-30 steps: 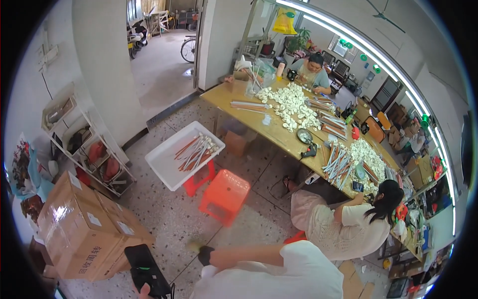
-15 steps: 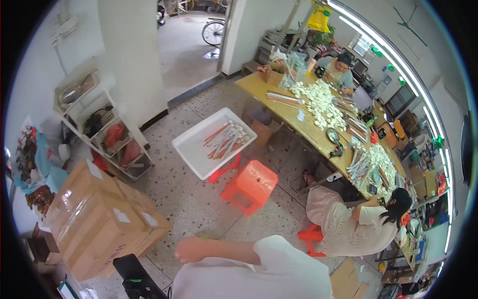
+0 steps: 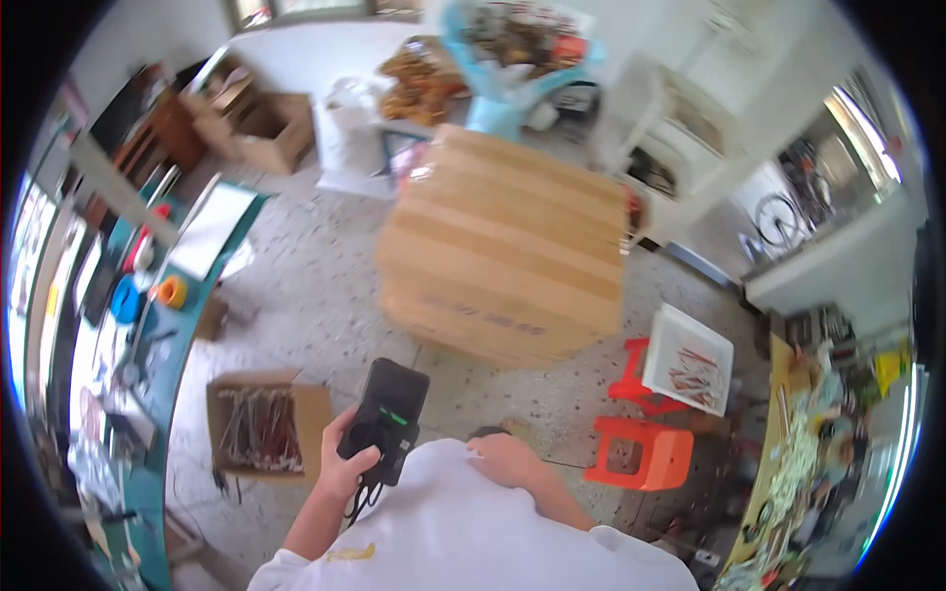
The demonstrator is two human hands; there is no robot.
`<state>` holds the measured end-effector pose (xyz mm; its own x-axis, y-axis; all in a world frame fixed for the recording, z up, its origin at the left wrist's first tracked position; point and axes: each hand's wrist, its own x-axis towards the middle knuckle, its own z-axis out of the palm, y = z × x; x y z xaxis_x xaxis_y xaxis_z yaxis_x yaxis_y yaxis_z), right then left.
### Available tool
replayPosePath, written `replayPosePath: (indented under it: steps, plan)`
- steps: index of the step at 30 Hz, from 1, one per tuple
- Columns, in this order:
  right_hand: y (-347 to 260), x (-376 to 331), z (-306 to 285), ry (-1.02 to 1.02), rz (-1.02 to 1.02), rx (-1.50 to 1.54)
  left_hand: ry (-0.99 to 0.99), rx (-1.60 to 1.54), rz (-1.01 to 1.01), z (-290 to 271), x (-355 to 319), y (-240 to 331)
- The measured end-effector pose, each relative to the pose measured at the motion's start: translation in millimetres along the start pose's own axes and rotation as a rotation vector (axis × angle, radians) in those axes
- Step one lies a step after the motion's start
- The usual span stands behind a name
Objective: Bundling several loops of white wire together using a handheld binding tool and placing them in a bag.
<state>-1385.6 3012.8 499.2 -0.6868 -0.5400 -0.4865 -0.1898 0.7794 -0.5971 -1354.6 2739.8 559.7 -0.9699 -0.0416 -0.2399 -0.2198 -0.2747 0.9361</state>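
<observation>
My left hand (image 3: 342,455) is closed around a black phone-like handheld device (image 3: 393,396), its thumb across the lower part. The device has a dark flat face and a small green strip, and a black cable hangs below it. Bent across in front of the white shirt, my right hand (image 3: 498,459) rests close to my body; its fingers are not clear. Beyond both hands stands a large taped brown carton (image 3: 503,246). Left of the device, an open cardboard box (image 3: 317,414) on the floor holds many thin rods or strips.
A green-topped workbench (image 3: 158,414) with tools and tape rolls runs along the left. On the right are a red plastic stool (image 3: 670,460) and a white tray (image 3: 662,345) of brown and white sticks. The wooden worktable (image 3: 778,379) lies at far right, with a person beside it.
The view has swung left, so the carton is now central and the tray and stool lie to the right. My left hand has come into view holding the device.
</observation>
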Motion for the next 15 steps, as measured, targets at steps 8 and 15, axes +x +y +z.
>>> replayPosePath:
  steps: [8,15]
  plan:
    - [-109.3,104.1,-6.3,-0.075,-0.091,0.023,0.317,-0.203,-0.007,-145.4,6.8,14.4]
    - [-161.2,232.4,-37.8,-0.164,-0.162,0.089,0.220,-0.034,-0.060,-209.4,96.1,67.2]
